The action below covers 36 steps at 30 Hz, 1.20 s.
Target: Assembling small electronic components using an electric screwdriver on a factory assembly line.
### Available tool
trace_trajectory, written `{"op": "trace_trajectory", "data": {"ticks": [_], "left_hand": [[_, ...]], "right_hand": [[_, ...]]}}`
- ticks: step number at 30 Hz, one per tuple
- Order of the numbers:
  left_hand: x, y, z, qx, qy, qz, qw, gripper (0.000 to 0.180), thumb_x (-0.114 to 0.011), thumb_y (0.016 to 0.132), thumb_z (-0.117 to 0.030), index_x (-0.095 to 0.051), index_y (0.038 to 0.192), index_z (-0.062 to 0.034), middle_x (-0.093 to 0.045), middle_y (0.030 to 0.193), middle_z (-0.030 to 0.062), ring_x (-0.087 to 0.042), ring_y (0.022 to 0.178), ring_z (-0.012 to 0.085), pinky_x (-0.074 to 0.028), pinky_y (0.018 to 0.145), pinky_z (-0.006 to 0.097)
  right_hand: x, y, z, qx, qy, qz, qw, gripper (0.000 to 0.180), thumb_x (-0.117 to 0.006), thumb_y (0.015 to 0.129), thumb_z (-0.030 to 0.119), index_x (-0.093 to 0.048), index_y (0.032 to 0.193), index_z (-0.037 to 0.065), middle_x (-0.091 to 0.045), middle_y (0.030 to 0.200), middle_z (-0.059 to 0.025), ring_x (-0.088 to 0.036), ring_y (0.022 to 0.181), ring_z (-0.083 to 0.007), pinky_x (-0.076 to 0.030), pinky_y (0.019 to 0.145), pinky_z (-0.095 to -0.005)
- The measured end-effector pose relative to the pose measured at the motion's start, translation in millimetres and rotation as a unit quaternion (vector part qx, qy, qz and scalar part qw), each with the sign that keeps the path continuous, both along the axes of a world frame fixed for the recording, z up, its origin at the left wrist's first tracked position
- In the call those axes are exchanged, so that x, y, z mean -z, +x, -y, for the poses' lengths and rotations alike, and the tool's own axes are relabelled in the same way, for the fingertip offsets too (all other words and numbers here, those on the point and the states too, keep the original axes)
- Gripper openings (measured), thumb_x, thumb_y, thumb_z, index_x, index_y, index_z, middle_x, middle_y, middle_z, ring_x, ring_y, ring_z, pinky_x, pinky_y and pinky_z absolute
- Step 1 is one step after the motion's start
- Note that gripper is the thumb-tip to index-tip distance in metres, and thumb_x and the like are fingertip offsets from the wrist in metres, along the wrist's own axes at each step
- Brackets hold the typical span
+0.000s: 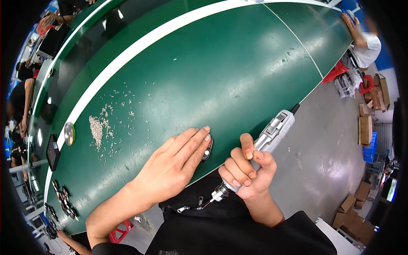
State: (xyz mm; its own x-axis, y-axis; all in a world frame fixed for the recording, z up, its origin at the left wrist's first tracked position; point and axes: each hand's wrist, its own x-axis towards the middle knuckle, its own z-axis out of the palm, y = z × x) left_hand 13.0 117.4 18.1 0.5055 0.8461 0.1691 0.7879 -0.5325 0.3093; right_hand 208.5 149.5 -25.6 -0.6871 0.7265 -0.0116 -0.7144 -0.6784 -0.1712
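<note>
My left hand [168,168] lies with its fingers stretched out side by side, partly over a small dark device [207,154] near the table's front edge. Only the device's right end shows; the thumb and the rest of it are hidden. A grey electric screwdriver [275,132] is wrapped in the fingers of my right hand [251,172], past the table edge. Its thin bit slants down to the left in front of my black clothing, and its cord end points up to the right. Left of my left hand, a heap of tiny screws [97,131] spreads over the green table [204,93].
A small round tin [69,134] and a black box [53,152] stand along the white strip at the left. Several dark assembled parts [64,199] lie at the lower left. Co-workers sit beyond the table, one at the upper right [367,46]. Cardboard boxes [365,127] stand on the floor.
</note>
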Motion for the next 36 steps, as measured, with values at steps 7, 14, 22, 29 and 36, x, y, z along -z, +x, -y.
{"op": "trace_trajectory", "data": {"ticks": [7, 14, 22, 29, 36], "left_hand": [[4.9, 11.7, 6.6, -0.050, -0.004, 0.069, 0.996, 0.039, -0.066, 0.069, 0.005, -0.059, 0.107, 0.0098, -0.060, 0.114, 0.0185, -0.059, 0.101, 0.0311, -0.054, 0.077, 0.036], [15.8, 15.9, 11.9, -0.063, 0.072, 0.054, 0.994, 0.034, -0.068, 0.064, 0.004, -0.063, 0.096, 0.0098, -0.064, 0.103, 0.0175, -0.062, 0.093, 0.0308, -0.056, 0.069, 0.036], [20.0, 24.6, 22.1, -0.033, 0.149, 0.024, 0.988, 0.033, -0.063, 0.060, 0.002, -0.063, 0.091, 0.0139, -0.063, 0.098, 0.0234, -0.065, 0.088, 0.0320, -0.057, 0.063, 0.034], [15.0, 27.8, 25.9, -0.039, 0.087, 0.000, 0.995, 0.037, -0.063, 0.061, 0.002, -0.061, 0.095, 0.0163, -0.061, 0.105, 0.0272, -0.063, 0.093, 0.0348, -0.056, 0.068, 0.036], [12.4, 27.7, 38.2, -0.041, 0.044, -0.036, 0.998, 0.039, -0.064, 0.065, 0.003, -0.060, 0.101, 0.0188, -0.057, 0.115, 0.0313, -0.061, 0.100, 0.0382, -0.056, 0.077, 0.038]], "right_hand": [[0.8, -3.1, 17.0, -0.014, -0.006, 0.018, 1.000, 0.012, -0.048, 0.091, 0.022, -0.048, 0.088, 0.011, -0.039, 0.052, 0.0026, -0.038, 0.043, -0.0101, -0.038, 0.052, -0.0291], [3.0, -4.4, 31.1, -0.024, -0.013, 0.037, 0.999, 0.012, -0.047, 0.091, 0.021, -0.048, 0.088, 0.010, -0.039, 0.052, 0.0021, -0.038, 0.043, -0.0108, -0.038, 0.053, -0.0293], [3.4, -13.2, 43.5, 0.021, -0.044, 0.154, 0.987, 0.008, -0.046, 0.091, 0.014, -0.048, 0.091, 0.006, -0.040, 0.054, -0.0009, -0.044, 0.046, -0.0137, -0.040, 0.053, -0.0305], [1.0, -6.7, 37.9, 0.042, 0.011, 0.163, 0.986, 0.008, -0.048, 0.090, 0.011, -0.049, 0.091, 0.004, -0.040, 0.053, -0.0021, -0.041, 0.043, -0.0136, -0.039, 0.049, -0.0298], [-46.8, 22.7, -28.5, 0.099, 0.313, 0.162, 0.930, 0.015, -0.049, 0.098, 0.022, -0.043, 0.095, 0.009, -0.044, 0.058, 0.0002, -0.044, 0.044, -0.0103, -0.043, 0.052, -0.0290]]}}
